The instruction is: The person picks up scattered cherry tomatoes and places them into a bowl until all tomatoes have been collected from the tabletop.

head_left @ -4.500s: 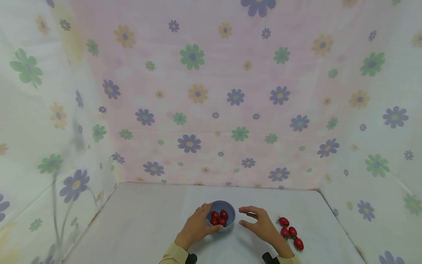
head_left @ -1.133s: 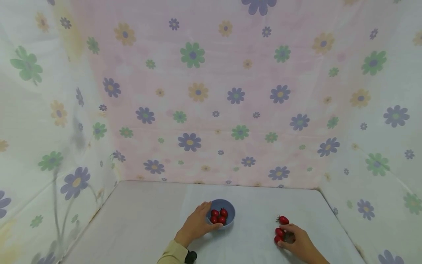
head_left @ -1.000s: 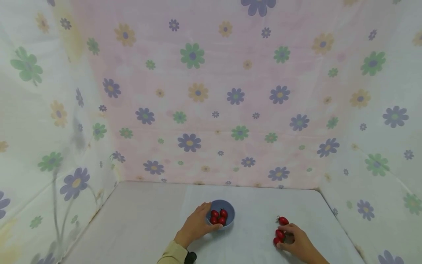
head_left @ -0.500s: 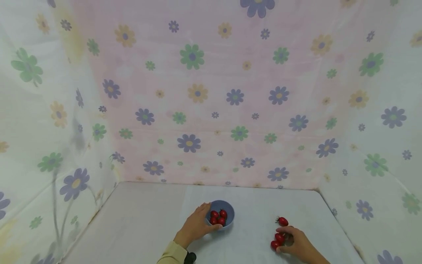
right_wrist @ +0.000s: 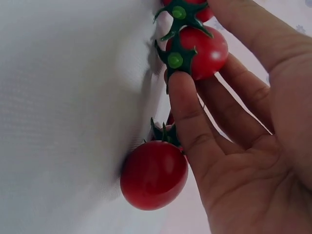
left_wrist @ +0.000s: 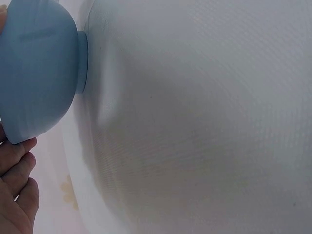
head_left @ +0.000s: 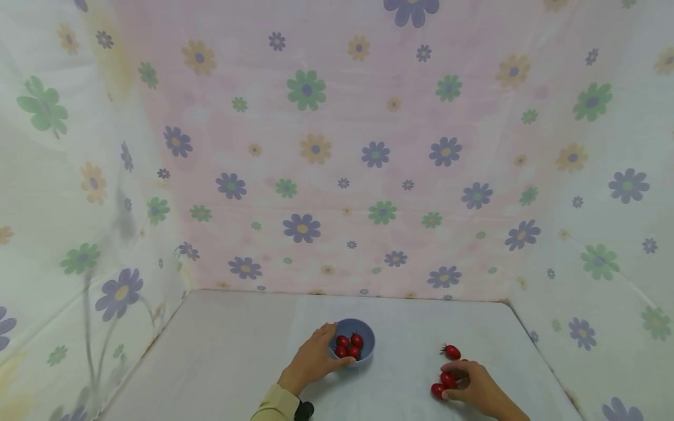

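Note:
In the head view a blue bowl [head_left: 367,349] stands upright on the table with several cherry tomatoes [head_left: 354,352] inside. My left hand [head_left: 310,361] grips its left side, thumb at the near rim and fingers at the far rim; the left wrist view shows fingertips against the bowl [left_wrist: 39,73]. To the right, my right hand [head_left: 476,387] has thumb and fingers around a red cherry tomato [head_left: 448,380]. Another tomato [head_left: 437,391] lies by the thumb. In the right wrist view the thumb presses beside the green calyx of the held tomato [right_wrist: 209,53]; a loose tomato [right_wrist: 154,175] lies below.
One more cherry tomato [head_left: 451,352] lies just beyond my right hand, and a sliver of red shows behind the knuckles. The white table [head_left: 242,351] is enclosed by flower-patterned cloth [head_left: 337,193] at the back and on both sides.
From beside the bowl, my right hand has gone right to the loose tomatoes. Over the last second, two tomatoes at its fingertips have shifted slightly nearer me. The left hand stays on the bowl.

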Demonstrator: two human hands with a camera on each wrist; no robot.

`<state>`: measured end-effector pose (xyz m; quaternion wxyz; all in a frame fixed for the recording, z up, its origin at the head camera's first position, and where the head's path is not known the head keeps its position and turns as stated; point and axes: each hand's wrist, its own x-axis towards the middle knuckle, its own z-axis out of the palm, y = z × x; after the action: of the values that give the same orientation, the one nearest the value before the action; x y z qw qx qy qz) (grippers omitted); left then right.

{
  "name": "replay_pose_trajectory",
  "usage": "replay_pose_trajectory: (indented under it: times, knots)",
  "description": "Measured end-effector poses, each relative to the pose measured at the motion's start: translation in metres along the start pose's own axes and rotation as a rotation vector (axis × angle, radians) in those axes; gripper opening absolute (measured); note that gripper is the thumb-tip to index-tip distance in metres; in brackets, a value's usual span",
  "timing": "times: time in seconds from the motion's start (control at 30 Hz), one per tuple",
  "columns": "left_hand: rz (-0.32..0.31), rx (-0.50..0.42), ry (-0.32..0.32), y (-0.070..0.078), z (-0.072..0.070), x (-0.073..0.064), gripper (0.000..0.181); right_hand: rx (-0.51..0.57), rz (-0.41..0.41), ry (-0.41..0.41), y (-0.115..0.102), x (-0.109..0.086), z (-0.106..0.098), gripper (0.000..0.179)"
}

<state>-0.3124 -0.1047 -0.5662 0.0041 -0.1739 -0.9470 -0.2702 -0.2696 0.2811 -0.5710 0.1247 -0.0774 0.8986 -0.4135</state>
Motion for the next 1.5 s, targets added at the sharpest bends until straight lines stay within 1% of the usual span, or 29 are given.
replay_pose_trajectory:
  times: [0.3,0.67,0.9,1.1,1.23,1.37,1.5]
  knots:
    - [0.002,-0.001,0.000,-0.002,0.001,0.000,0.103,0.064,-0.038,-0.030,0.003,0.000,-0.005,0.047]
    - [0.002,-0.007,0.003,-0.001,0.000,0.000,0.102,0.057,-0.052,-0.023,0.003,0.001,-0.006,0.047]
    - [-0.011,-0.004,-0.016,-0.001,0.001,0.001,0.102,0.060,-0.054,-0.015,-0.001,0.003,-0.007,0.047]
    - [-0.016,0.007,-0.012,-0.002,0.001,0.002,0.103,0.081,-0.068,-0.013,-0.011,0.005,-0.007,0.047]
    - [-0.016,0.004,-0.013,-0.001,0.000,0.001,0.102,0.088,-0.110,-0.017,-0.017,0.005,-0.006,0.047]
    - [-0.015,0.000,-0.012,0.000,0.001,0.000,0.100,0.092,-0.173,-0.016,-0.020,0.006,-0.005,0.047]
    - [-0.022,0.002,-0.015,0.000,0.001,0.000,0.101,0.108,-0.196,-0.014,-0.023,0.008,-0.003,0.049]
